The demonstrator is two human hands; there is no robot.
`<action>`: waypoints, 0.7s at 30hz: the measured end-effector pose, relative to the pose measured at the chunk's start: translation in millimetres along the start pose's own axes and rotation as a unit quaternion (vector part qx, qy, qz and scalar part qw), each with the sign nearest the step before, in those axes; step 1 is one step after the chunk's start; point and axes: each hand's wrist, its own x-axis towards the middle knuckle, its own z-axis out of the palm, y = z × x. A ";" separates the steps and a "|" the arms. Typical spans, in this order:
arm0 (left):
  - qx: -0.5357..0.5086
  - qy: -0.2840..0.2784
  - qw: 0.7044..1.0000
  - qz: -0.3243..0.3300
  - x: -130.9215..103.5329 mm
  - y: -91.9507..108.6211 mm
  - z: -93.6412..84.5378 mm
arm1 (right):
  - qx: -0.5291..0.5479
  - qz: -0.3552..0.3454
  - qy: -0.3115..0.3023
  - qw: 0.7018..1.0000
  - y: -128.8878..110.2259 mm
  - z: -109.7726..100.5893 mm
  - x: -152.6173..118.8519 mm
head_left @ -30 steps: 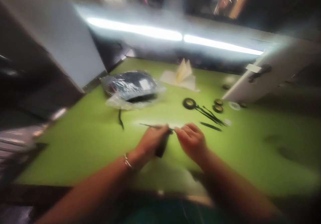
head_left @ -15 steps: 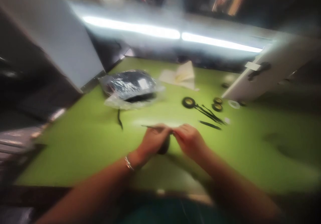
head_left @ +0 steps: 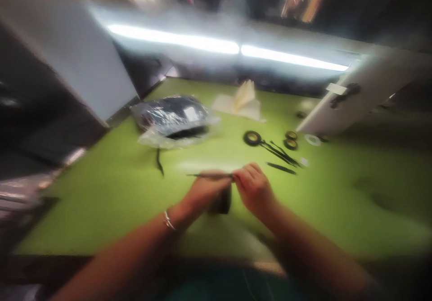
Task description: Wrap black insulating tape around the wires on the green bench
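My left hand (head_left: 204,190) is closed, fingers wrapped round a dark, flat-looking piece (head_left: 223,203) that hangs below them. Its kind is hard to tell in the blur. A thin dark pointed tool (head_left: 209,175) lies across the top of this hand, its tip to the left and its other end at the right fingertips. My right hand (head_left: 254,185) is closed in a pinch at that end, touching or almost touching the left fingers. Exactly what sits between the fingertips is hidden.
A clear plastic bag (head_left: 178,116) with dark contents lies at the back left of the green table (head_left: 111,202), a black strip (head_left: 159,162) before it. Right of centre are a black tape roll (head_left: 252,138), smaller rolls (head_left: 290,143), black strips (head_left: 281,168) and an open paper booklet (head_left: 241,103).
The pointed tool now shows along more of its length above my left hand. More of the dark piece shows below the fingers. Both hands stay together; the view has shifted slightly.
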 end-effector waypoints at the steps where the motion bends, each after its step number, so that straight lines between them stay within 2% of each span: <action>1: -0.008 0.001 1.000 -0.004 -0.2 -0.2 0.1 | 0.000 -0.006 0.000 1.000 0.6 0.2 -0.1; 7: -0.051 0.034 0.997 -0.052 0.0 -2.3 -0.3 | 0.024 -0.012 0.006 1.000 6.2 -0.4 0.4; 11: -0.092 0.065 0.992 -0.053 0.7 -2.6 -1.7 | 0.048 -0.021 0.004 0.999 5.4 1.2 0.1; 14: -0.092 0.051 0.992 -0.074 0.5 -0.9 -0.7 | 0.032 -0.029 -0.002 0.999 4.0 2.3 -0.4; 17: -0.050 0.029 0.995 -0.075 -0.2 3.7 -1.1 | 0.003 -0.028 0.013 1.000 5.7 0.0 0.5; 19: 0.023 0.019 0.999 -0.045 -1.8 10.1 -5.2 | -0.019 -0.028 0.027 0.999 9.6 -3.9 2.1; 21: 0.081 0.034 0.996 -0.007 -5.1 19.4 -12.3 | -0.044 -0.039 0.030 0.998 15.0 -8.3 3.6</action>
